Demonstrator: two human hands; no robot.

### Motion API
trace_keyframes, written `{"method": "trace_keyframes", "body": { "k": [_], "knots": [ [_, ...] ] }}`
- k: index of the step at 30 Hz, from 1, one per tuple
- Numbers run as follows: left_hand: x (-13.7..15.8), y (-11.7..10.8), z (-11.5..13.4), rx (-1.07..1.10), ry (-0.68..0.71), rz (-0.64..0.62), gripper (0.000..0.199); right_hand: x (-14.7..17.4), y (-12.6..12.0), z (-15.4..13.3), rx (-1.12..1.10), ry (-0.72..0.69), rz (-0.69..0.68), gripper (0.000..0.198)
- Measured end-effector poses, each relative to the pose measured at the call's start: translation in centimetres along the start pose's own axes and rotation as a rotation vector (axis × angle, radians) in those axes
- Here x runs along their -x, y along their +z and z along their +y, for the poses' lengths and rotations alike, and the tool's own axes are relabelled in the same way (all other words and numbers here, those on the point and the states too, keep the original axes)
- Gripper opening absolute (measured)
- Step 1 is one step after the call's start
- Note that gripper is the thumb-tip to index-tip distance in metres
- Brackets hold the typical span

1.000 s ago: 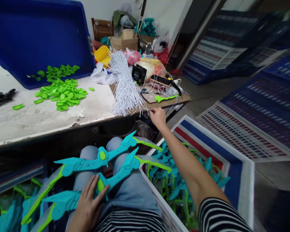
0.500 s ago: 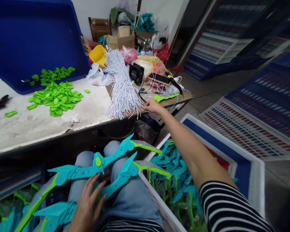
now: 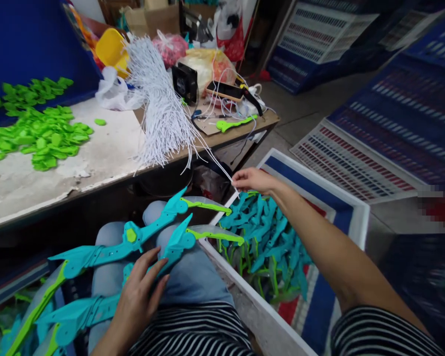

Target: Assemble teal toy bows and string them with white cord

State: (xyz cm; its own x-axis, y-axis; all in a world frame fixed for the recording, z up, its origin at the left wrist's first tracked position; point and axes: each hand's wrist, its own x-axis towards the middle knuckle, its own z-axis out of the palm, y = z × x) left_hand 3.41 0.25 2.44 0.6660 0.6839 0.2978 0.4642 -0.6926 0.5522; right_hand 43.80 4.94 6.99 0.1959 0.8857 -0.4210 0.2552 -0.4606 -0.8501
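Note:
Two turquoise toy bows with green limbs lie across my lap. One, the farther bow [image 3: 155, 226], has a green piece at its middle. Over the middle of the nearer bow [image 3: 176, 245] rests my left hand [image 3: 143, 287], its fingers spread and partly hiding it. My right hand [image 3: 248, 179] pinches the ends of a few white cords [image 3: 217, 160] above the crate's corner. They trail back to a thick bundle of white cords [image 3: 159, 104] at the table's edge.
Right of my legs, a white-rimmed crate [image 3: 361, 222] holds many turquoise and green bow parts. Green plastic pieces [image 3: 44, 138] are heaped on the table [image 3: 107, 158]. Near its right end lie a phone [image 3: 224, 90], a small black fan [image 3: 185, 83] and a green limb piece [image 3: 235, 122].
My right hand has moved from the table edge down toward me, drawing a few white cords out of the bundle. My left hand stays on the nearer bow. The view has shifted.

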Motion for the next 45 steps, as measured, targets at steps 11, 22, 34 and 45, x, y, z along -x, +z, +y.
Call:
{"method": "trace_keyframes", "body": {
  "k": [11, 22, 34, 45],
  "knots": [
    [-4.1, 11.1, 6.0, 0.755, -0.462, -0.598, 0.02, 14.8, 8.1, 13.3, -0.22, 0.039, 0.389, 0.036],
    [-6.8, 16.5, 7.0, 1.172, -1.078, -0.494, 0.016, 15.4, 11.8, 14.8, 0.41, -0.528, 0.853, 0.008],
    [-7.1, 17.0, 7.0, 1.184, -1.083, -0.523, 0.008, 15.2, 12.0, 14.3, 0.648, -0.721, 0.75, 0.015],
    [-7.7, 18.4, 7.2, 1.345, -0.963, -0.626, 0.02, 14.9, 12.3, 14.9, 0.477, -0.572, 0.738, 0.009]
  ]
}}
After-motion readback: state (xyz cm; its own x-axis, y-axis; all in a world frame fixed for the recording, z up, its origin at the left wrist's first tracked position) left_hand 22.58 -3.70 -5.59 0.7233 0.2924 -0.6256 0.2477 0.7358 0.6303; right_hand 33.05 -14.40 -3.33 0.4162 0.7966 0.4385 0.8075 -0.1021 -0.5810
